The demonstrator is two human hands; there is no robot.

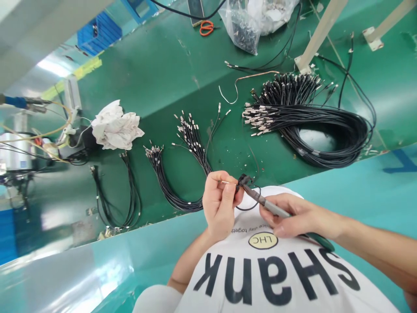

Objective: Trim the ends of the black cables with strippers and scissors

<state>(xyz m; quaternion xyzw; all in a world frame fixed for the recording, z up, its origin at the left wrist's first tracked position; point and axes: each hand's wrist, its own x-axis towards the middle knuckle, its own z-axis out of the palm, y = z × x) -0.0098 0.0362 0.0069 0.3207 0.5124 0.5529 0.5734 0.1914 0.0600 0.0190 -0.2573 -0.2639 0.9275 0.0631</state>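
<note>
While the small black piece (245,180) sits just below the middle of the frame, in front of the white shirt (289,278), the left hand (221,208) has its fingers closed in a tight pinch on it, apparently to steady it against the gray tool (275,208). The fingers of the right hand (295,215) are wrapped around that tool's shaft, its tip meeting the black piece; whether the tip bites or only touches, I cannot tell. A thin black cord (249,209) loops below. Holding the work near the body probably gives both hands better control.

Left of the hands, a curved bundle of black cables (164,184) lies on the green surface (156,78), metal ends together, likely to keep them untangled. A larger pile of cables (345,126) is coiled at the right, and a smaller bundle (133,191) lies at the lower left beneath a crumpled white cloth (115,126). Orange scissors (206,28) and a clear plastic bag (243,26) lie along the top.

The shirt's lettering, upside down in the frame, reads "SHank", with "LHC" in a yellow oval and part of "nice day together"; its last letters are hidden.
</note>
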